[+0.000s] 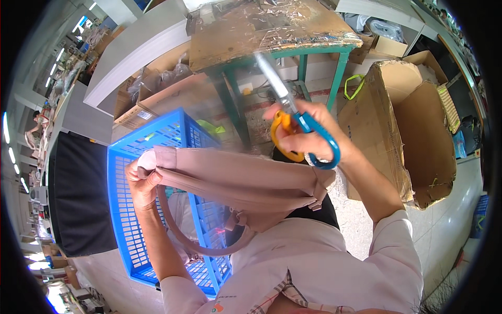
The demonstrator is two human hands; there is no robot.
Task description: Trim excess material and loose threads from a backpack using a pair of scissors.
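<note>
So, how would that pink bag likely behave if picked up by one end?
The pink bag would probably sag and fold, since its sides already crease away from the left hand. It looks fairly light, as that hand pinches just one corner, though the lap may share the weight. Its looped handle might swing, hanging loose below.

The scene is bright, with tube lights (11,155) glaring white along the left rim and a patch of floor (349,220) nearly washed out. Soft shadows fill the folds of the pink bag (240,175); beneath the counter (214,49) it is dimmer. Motion smears the blades of the scissors (285,100). Fisheye distortion bows the grey shelf (136,55), and black closes the corners.
</note>
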